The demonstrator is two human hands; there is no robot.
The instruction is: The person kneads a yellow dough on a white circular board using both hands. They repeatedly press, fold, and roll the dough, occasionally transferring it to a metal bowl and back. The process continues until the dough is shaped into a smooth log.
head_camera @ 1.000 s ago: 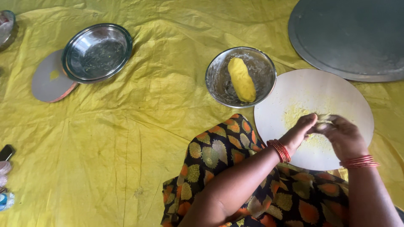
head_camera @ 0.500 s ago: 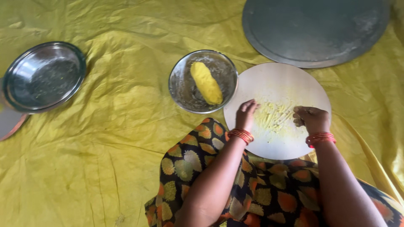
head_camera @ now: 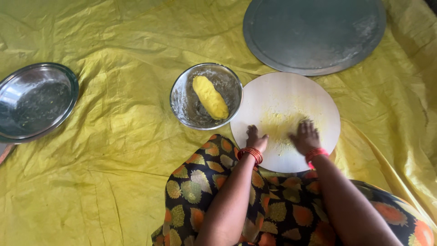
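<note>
Yellow sheet (head_camera: 114, 150) spread over the floor, catching spills. Grey round tray (head_camera: 314, 34) parked beyond the pale rolling board (head_camera: 291, 91), steel bowl (head_camera: 182, 98) just beside, yellow dough log (head_camera: 210, 97) inside (within reach). Left hand (head_camera: 256, 139) and right hand (head_camera: 305, 135) flat, fingers spread, pressing yellow flour (head_camera: 278, 125), holding nothing. No labels visible.

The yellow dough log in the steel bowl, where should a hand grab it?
Probably around its middle, coming straight down from above. The dough log lies lengthwise in the steel bowl, whose raised rim seems to block the sides, and its long flanks are exposed for fingers.
</note>
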